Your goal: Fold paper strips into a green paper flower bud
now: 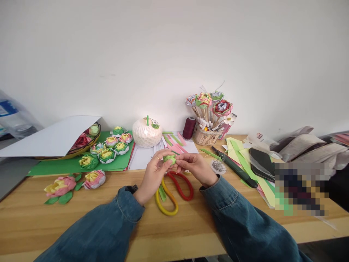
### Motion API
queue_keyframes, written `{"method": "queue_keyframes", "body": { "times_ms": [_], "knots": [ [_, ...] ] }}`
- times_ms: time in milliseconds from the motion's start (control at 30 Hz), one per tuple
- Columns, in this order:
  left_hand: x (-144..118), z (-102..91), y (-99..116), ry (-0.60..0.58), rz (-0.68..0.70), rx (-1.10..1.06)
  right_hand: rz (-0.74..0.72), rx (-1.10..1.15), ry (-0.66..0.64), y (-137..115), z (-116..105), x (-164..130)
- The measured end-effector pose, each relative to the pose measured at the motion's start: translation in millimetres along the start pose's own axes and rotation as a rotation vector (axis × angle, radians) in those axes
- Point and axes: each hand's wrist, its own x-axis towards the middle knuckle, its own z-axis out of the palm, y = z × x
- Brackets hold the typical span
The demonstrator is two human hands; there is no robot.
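Between my two hands, above the middle of the table, is a small light-green paper flower. My left hand has its thumb and fingers closed around it. On the other side, my right hand pinches at the flower's edge with thumb and forefinger; the fingertips partly hide what they grip. Below the hands lie scissors with one yellow and one red handle, their blades hidden behind the hands. A green paper strip shows inside the yellow loop.
Several folded paper flowers sit on green sheets at left, near a basket. Behind my hands stand a white honeycomb ornament, a dark red thread spool and a flower-filled pot. A craft knife and phone lie at right.
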Motion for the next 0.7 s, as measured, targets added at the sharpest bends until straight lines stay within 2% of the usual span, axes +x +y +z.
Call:
{"method": "queue_keyframes", "body": {
  "times_ms": [267,533,700],
  "knots": [
    [-2.0,1.1,-0.4,-0.005,0.061,0.023,0.053,-0.008,0.069,0.1,2.6,-0.3],
    [-1.0,2.3,2.4,0.01,-0.049,-0.121,0.046,0.11,0.001,1.7,1.0,0.3],
    [-1.8,4.1,4.2,0.004,-0.106,-0.214,0.125,0.238,-0.017,4.0,0.4,1.8]
  ]
}}
